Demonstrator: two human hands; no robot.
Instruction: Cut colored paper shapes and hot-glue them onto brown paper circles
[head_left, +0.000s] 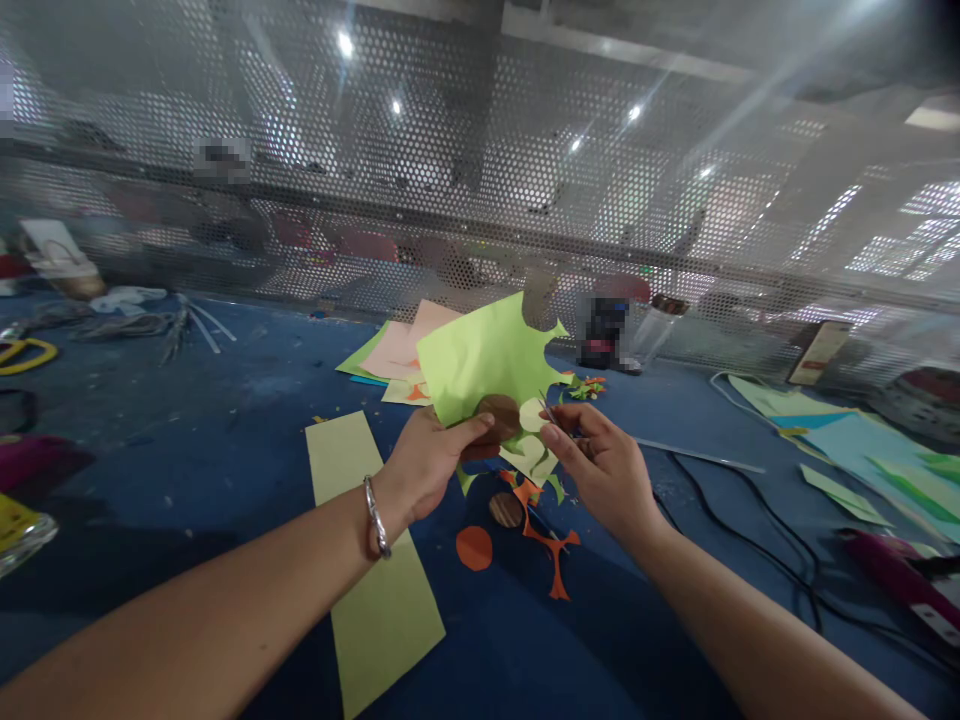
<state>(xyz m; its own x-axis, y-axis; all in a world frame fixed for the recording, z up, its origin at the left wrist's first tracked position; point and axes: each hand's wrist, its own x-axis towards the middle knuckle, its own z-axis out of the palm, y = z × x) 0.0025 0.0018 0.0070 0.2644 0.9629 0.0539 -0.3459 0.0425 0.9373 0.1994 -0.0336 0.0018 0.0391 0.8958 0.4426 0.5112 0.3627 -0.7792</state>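
My left hand (442, 450), with a silver bracelet at the wrist, is closed on a sheet of light green paper (480, 365) and a round brown wooden disc (496, 418). The sheet's right edge has curved cutouts. My right hand (600, 455) is closed on small scissors (547, 407); their thin blades show by the paper, and the fingers hide most of the handles. A pale round piece (533, 415) is at the blades. Beneath my hands lie another wooden disc (506, 510), an orange paper circle (474, 549) and orange paper scraps (556, 560).
A pale yellow paper strip (397, 610) lies under my left forearm. Pink paper (401, 345) is stacked behind. Black cables (757, 540) and a magenta tool (900, 580) are at right, near blue and green sheets (862, 450). A perforated metal screen (465, 180) closes the back.
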